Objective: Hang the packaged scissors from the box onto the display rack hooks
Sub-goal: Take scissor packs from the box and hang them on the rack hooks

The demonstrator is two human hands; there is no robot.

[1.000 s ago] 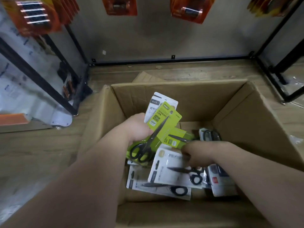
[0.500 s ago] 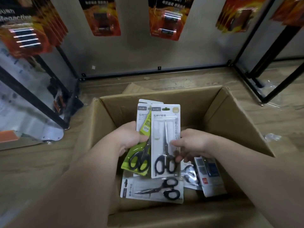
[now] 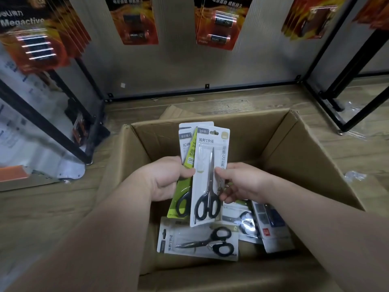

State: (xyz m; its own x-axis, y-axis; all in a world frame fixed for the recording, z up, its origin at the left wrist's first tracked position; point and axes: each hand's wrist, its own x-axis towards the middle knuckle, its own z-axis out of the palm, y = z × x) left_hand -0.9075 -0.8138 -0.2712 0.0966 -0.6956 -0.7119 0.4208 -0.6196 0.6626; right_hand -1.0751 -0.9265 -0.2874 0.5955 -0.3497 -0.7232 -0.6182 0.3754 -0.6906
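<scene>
Head view: your left hand (image 3: 166, 180) and right hand (image 3: 237, 184) meet over the open cardboard box (image 3: 301, 157), which sits on the wooden floor (image 3: 48, 207) and fills the frame from centre down to 6 o'clock.

Your left hand is curled round a fan of upright packs. Its thumb lies across the front of the green scissors pack (image 3: 184, 186), and a rear white pack (image 3: 186, 137) shows behind that at 12 o'clock.

The white scissors pack (image 3: 207, 157) stands at the front of the fan, blades pointing to 12 o'clock and black handles at 6. Your right hand pinches it from its 3 o'clock edge, with the thumb on the clear blister and the fingers bent behind the card. All three packs are held above the box.

On the box bottom, at 6 o'clock from your hands, a loose scissors pack (image 3: 197, 242) lies flat with its handles toward 3 o'clock. More packs (image 3: 273, 230) are heaped at 4 o'clock.

At 12 o'clock, orange battery cards (image 3: 219, 22) hang above the rack's black bottom rail (image 3: 242, 86).
</scene>
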